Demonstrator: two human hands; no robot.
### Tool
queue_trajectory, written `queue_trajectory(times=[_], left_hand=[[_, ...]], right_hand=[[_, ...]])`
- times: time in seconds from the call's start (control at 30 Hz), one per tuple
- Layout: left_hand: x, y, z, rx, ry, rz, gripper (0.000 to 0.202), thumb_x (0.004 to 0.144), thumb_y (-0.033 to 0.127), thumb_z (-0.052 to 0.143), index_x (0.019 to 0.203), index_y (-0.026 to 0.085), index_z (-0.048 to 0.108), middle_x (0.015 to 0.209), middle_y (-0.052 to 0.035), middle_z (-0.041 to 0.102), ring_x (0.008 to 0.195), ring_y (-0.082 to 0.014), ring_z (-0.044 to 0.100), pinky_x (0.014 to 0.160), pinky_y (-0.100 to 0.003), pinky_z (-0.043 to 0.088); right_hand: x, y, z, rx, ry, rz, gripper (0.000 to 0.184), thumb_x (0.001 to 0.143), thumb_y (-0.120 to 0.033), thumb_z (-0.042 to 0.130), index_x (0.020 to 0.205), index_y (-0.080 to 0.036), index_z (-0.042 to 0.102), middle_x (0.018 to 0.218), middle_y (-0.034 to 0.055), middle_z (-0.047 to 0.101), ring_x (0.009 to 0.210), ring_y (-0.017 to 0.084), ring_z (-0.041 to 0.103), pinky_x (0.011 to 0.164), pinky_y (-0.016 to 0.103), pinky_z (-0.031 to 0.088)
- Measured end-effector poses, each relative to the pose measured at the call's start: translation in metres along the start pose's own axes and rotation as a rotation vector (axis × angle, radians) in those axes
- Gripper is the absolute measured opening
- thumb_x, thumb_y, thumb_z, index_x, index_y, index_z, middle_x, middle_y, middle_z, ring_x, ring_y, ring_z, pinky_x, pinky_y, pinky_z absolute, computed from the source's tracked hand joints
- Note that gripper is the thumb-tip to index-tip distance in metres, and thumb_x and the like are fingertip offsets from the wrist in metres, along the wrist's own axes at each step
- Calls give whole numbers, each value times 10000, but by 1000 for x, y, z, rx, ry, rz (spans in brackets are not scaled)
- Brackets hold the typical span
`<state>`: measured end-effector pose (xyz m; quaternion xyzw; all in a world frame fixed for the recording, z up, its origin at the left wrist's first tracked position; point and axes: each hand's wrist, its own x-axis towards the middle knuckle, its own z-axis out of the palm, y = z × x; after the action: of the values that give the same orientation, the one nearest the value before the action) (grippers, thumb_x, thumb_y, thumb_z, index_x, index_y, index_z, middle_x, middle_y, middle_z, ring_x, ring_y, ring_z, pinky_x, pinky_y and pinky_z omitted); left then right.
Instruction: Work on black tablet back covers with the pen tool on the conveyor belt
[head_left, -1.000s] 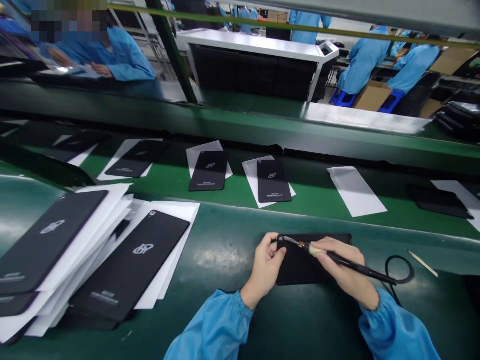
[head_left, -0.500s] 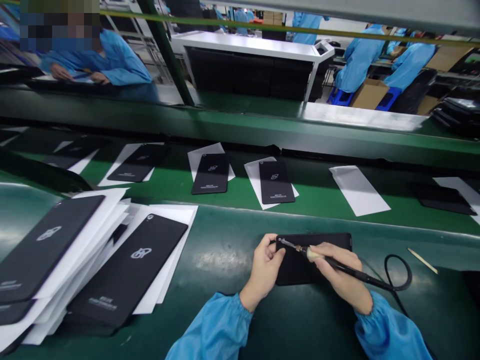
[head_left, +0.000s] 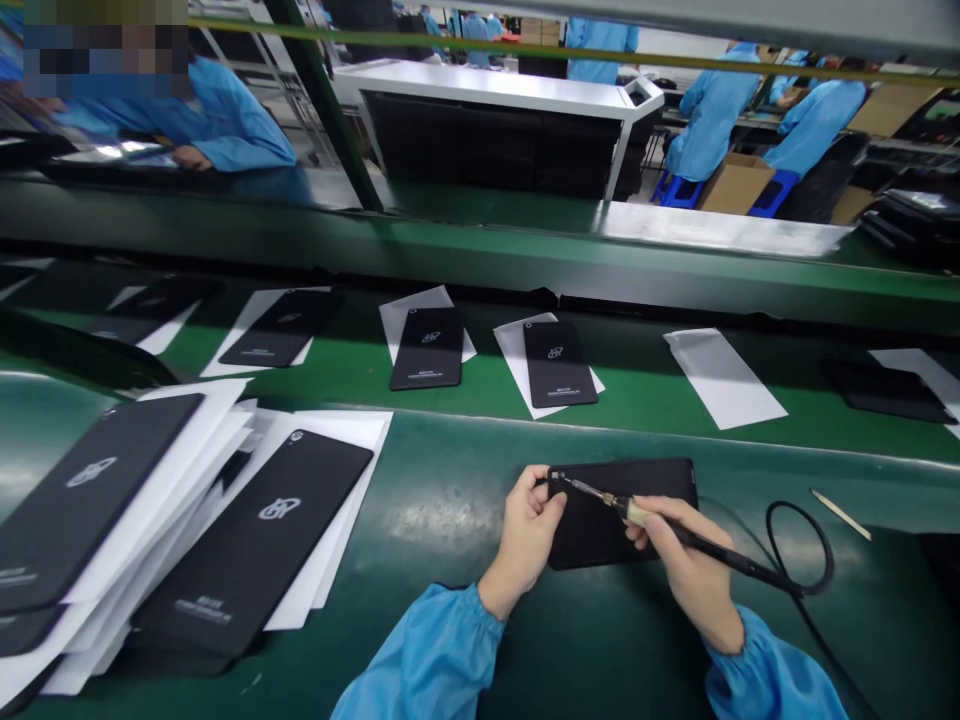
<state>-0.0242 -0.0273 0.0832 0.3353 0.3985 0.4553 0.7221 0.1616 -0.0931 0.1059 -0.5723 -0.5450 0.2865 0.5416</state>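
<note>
A black tablet back cover (head_left: pixel 600 535) lies on the green bench in front of me. My left hand (head_left: pixel 527 525) grips its left end between thumb and fingers, near the upper left corner. In my right hand (head_left: pixel 686 555) is a soldering iron (head_left: pixel 709 547), held like a pen, its metal tip angled toward that same corner by a small light-coloured fitting. Whether the tip touches the fitting, I cannot tell. A black cable (head_left: pixel 831 565) loops from the iron's rear end on the right.
To my left rises a stack of black covers (head_left: pixel 274 560) interleaved with white sheets (head_left: pixel 341 500). Beyond the bench, a green belt (head_left: pixel 345 370) carries several covers on white sheets. A thin wooden stick (head_left: pixel 840 514) lies right. Across the line sits a co-worker in blue (head_left: pixel 232 120).
The soldering iron and my right hand have shifted slightly right and down, the tip drawing back a little from the corner. My left hand keeps its grip. Belt items have drifted slightly right.
</note>
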Motion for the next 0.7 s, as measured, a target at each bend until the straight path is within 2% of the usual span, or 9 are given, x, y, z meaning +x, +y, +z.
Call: queue_trajectory(times=[0.13, 0.33, 0.7], left_hand=[[0, 1, 1, 4, 2, -1, 269, 797, 245, 720, 989, 195, 537, 774, -4, 743, 635, -127, 668, 624, -222, 499], [-1, 2, 1, 7, 7, 2, 285, 793, 273, 736, 983, 195, 539, 780, -11, 748, 653, -140, 685, 637, -229, 505], [-1, 1, -1, 29, -1, 7, 273, 808, 263, 715, 997, 198, 528, 803, -19, 755, 678, -157, 706, 653, -243, 513]], right_hand=[[-4, -1, 1, -36, -56, -5, 212, 926, -222, 655, 1125, -232, 726, 878, 36, 764, 673, 172, 734, 629, 290, 629], [-10, 6, 6, -116, -14, -73, 188, 925, -192, 655, 1090, -244, 728, 827, 5, 772, 683, 170, 749, 656, 291, 634], [-10, 6, 13, -82, -20, -66, 178, 948, -208, 626, 1096, -225, 724, 835, 16, 772, 666, 152, 749, 648, 268, 644]])
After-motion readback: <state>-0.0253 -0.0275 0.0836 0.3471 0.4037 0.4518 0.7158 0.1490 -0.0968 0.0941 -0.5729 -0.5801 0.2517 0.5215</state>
